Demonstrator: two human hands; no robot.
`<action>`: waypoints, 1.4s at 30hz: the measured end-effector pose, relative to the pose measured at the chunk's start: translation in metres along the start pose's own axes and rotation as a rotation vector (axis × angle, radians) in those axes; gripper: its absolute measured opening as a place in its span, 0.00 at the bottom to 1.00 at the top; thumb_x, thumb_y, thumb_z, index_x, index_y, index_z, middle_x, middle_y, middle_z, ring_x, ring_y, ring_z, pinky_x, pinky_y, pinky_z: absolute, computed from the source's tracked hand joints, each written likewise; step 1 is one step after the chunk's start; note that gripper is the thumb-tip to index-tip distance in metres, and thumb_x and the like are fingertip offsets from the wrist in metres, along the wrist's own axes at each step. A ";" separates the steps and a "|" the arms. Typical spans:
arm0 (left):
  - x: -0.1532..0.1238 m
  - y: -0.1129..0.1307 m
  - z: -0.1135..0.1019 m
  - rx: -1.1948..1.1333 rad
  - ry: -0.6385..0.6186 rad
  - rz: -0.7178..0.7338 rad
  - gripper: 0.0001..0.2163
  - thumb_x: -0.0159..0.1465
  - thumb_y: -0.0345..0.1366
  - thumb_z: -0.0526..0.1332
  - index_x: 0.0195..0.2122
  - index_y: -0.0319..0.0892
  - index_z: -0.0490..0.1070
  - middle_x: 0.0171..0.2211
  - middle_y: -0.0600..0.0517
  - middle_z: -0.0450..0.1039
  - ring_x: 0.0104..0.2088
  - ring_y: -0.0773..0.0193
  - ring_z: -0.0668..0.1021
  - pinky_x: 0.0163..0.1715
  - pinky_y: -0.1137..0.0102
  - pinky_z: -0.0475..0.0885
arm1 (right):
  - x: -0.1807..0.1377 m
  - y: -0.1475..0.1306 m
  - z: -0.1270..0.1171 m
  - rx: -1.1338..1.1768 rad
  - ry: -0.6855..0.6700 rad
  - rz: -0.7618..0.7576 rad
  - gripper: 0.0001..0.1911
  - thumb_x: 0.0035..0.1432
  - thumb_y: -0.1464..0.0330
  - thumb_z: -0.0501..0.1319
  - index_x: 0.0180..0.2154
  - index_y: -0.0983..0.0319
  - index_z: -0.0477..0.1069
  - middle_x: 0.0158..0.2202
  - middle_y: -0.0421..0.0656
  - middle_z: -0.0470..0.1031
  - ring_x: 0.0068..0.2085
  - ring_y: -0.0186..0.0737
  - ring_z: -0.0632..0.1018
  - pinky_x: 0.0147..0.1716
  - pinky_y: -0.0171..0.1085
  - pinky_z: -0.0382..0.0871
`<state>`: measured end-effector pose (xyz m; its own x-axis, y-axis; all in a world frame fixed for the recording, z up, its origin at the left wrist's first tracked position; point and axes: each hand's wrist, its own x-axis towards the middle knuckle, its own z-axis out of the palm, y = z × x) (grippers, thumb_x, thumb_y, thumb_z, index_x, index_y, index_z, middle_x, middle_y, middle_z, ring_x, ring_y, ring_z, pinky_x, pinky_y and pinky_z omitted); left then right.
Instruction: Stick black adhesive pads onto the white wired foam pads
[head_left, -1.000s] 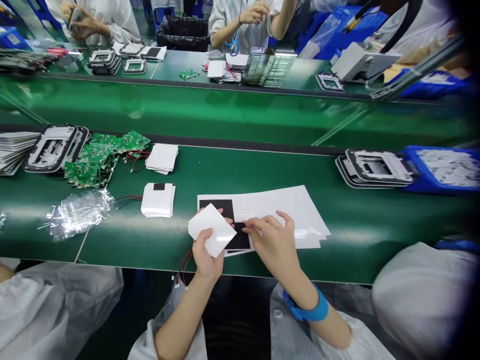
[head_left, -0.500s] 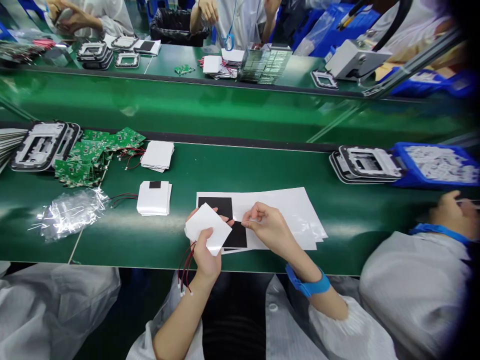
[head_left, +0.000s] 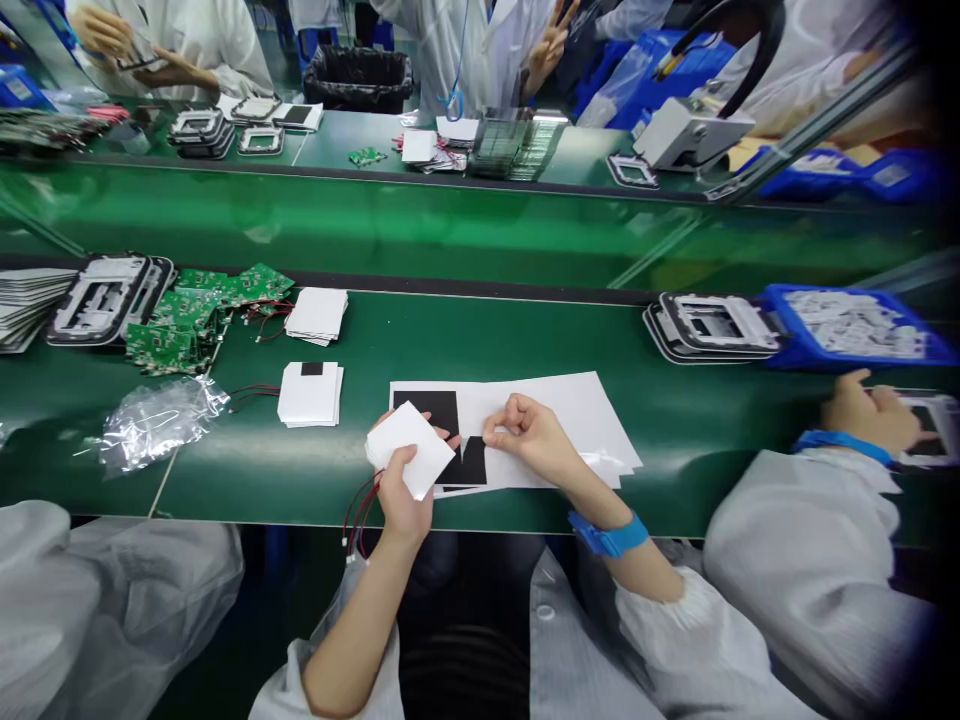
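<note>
My left hand (head_left: pixel 401 490) is closed round a white square pad (head_left: pixel 409 448) with red and black wires (head_left: pixel 360 515) hanging below it. My right hand (head_left: pixel 529 440) has its fingers curled in a pinch over a white sheet (head_left: pixel 570 410) that carries black square stickers (head_left: pixel 442 412); what the fingertips hold is too small to make out. The sheet lies flat on the green bench (head_left: pixel 480 340) just in front of me.
A stack of white pads (head_left: pixel 310 394) and a second stack (head_left: pixel 318 314) lie left. Green circuit boards (head_left: pixel 187 320), grey frames (head_left: pixel 105 297) and a clear bag (head_left: pixel 154 420) sit further left. A co-worker's hand (head_left: pixel 862 410) is at right, near a blue bin (head_left: pixel 847 325).
My right hand lifted off the sheet and curled into a pinch. A co-worker's arm has come in at the right. The view shifted slightly.
</note>
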<state>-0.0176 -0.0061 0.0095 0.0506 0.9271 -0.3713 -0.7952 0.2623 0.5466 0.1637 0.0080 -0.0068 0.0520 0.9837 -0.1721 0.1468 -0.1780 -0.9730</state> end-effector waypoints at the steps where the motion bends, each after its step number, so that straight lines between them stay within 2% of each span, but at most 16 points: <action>1: 0.000 0.002 -0.001 -0.004 -0.027 -0.030 0.29 0.57 0.26 0.57 0.60 0.52 0.57 0.48 0.51 0.74 0.36 0.61 0.79 0.46 0.51 0.74 | 0.001 0.000 0.001 -0.009 0.002 -0.002 0.20 0.43 0.71 0.67 0.26 0.57 0.53 0.24 0.37 0.78 0.24 0.33 0.66 0.29 0.36 0.56; 4: 0.001 0.007 -0.005 0.019 -0.128 -0.153 0.28 0.56 0.27 0.58 0.59 0.48 0.59 0.47 0.48 0.75 0.36 0.60 0.79 0.47 0.48 0.73 | 0.002 0.001 0.005 -0.030 0.010 -0.016 0.17 0.44 0.72 0.65 0.28 0.58 0.55 0.25 0.37 0.78 0.25 0.34 0.68 0.29 0.36 0.56; 7: 0.000 0.009 -0.006 0.085 -0.168 -0.188 0.27 0.54 0.27 0.60 0.57 0.46 0.62 0.45 0.48 0.75 0.37 0.57 0.80 0.48 0.46 0.72 | 0.003 0.001 0.007 -0.027 0.021 -0.027 0.18 0.44 0.72 0.65 0.28 0.57 0.55 0.24 0.37 0.78 0.25 0.35 0.69 0.29 0.36 0.56; 13: -0.004 0.007 -0.004 0.123 -0.122 -0.152 0.28 0.52 0.27 0.62 0.55 0.47 0.62 0.47 0.49 0.75 0.40 0.56 0.80 0.48 0.48 0.73 | 0.003 0.005 0.008 0.052 0.063 -0.012 0.24 0.41 0.67 0.68 0.27 0.56 0.50 0.24 0.37 0.77 0.23 0.33 0.68 0.28 0.35 0.58; 18: -0.004 0.004 -0.006 0.105 -0.102 -0.122 0.28 0.52 0.27 0.63 0.55 0.48 0.61 0.47 0.49 0.75 0.39 0.56 0.80 0.46 0.51 0.74 | 0.004 0.007 0.011 0.074 0.088 -0.028 0.24 0.39 0.66 0.69 0.26 0.57 0.52 0.23 0.37 0.76 0.25 0.35 0.71 0.29 0.36 0.62; 21: -0.005 0.000 -0.008 0.088 -0.115 -0.107 0.28 0.54 0.27 0.62 0.56 0.48 0.60 0.44 0.51 0.76 0.38 0.59 0.80 0.46 0.53 0.75 | 0.007 0.001 -0.002 0.079 0.169 -0.086 0.24 0.39 0.63 0.70 0.24 0.57 0.52 0.22 0.37 0.74 0.25 0.36 0.71 0.29 0.37 0.64; 25: -0.004 -0.001 -0.007 0.061 -0.131 -0.091 0.28 0.56 0.27 0.61 0.57 0.52 0.58 0.44 0.53 0.75 0.35 0.63 0.79 0.45 0.55 0.75 | 0.005 -0.014 -0.037 0.102 0.328 -0.150 0.24 0.42 0.60 0.71 0.25 0.57 0.54 0.26 0.38 0.73 0.28 0.36 0.72 0.32 0.38 0.66; 28: -0.005 0.004 -0.007 0.053 -0.156 -0.127 0.28 0.56 0.28 0.61 0.57 0.51 0.59 0.43 0.52 0.76 0.35 0.62 0.79 0.45 0.54 0.74 | -0.010 -0.029 -0.048 0.127 0.349 -0.151 0.23 0.44 0.59 0.72 0.29 0.57 0.58 0.29 0.39 0.74 0.31 0.38 0.74 0.35 0.40 0.68; 30: -0.010 0.008 -0.006 0.052 -0.209 -0.182 0.27 0.56 0.30 0.61 0.57 0.50 0.60 0.42 0.50 0.76 0.35 0.59 0.79 0.44 0.52 0.74 | -0.024 -0.044 -0.042 0.143 0.292 -0.135 0.23 0.43 0.61 0.73 0.31 0.57 0.59 0.29 0.39 0.74 0.32 0.38 0.75 0.36 0.40 0.69; 34: -0.032 0.016 -0.002 -0.002 -0.394 -0.299 0.26 0.56 0.34 0.61 0.57 0.46 0.62 0.39 0.45 0.77 0.37 0.52 0.79 0.41 0.49 0.74 | -0.056 -0.084 -0.011 0.152 0.122 -0.104 0.23 0.44 0.64 0.73 0.31 0.56 0.58 0.28 0.38 0.75 0.32 0.39 0.76 0.33 0.38 0.71; 37: -0.050 0.020 0.005 0.002 -0.514 -0.359 0.27 0.55 0.38 0.62 0.56 0.44 0.63 0.33 0.45 0.78 0.34 0.49 0.80 0.41 0.49 0.73 | -0.074 -0.112 0.010 0.102 0.061 -0.131 0.18 0.48 0.67 0.71 0.31 0.56 0.60 0.27 0.38 0.74 0.31 0.38 0.76 0.32 0.38 0.72; 39: -0.060 0.023 0.008 0.028 -0.527 -0.379 0.29 0.53 0.40 0.64 0.57 0.45 0.63 0.33 0.46 0.78 0.33 0.47 0.81 0.41 0.49 0.73 | -0.082 -0.124 0.021 0.061 0.040 -0.125 0.14 0.51 0.70 0.68 0.32 0.55 0.62 0.27 0.37 0.74 0.30 0.38 0.76 0.28 0.36 0.72; 42: -0.070 0.028 0.011 0.063 -0.441 -0.365 0.31 0.51 0.42 0.68 0.57 0.48 0.63 0.39 0.46 0.78 0.39 0.45 0.80 0.42 0.53 0.72 | -0.089 -0.129 0.031 0.053 0.038 -0.144 0.14 0.53 0.73 0.65 0.36 0.52 0.63 0.28 0.36 0.73 0.30 0.39 0.76 0.21 0.34 0.72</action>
<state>-0.0368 -0.0605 0.0595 0.5728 0.7941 -0.2032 -0.6421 0.5888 0.4909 0.1099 -0.0562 0.1294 0.0717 0.9971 -0.0251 0.1032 -0.0325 -0.9941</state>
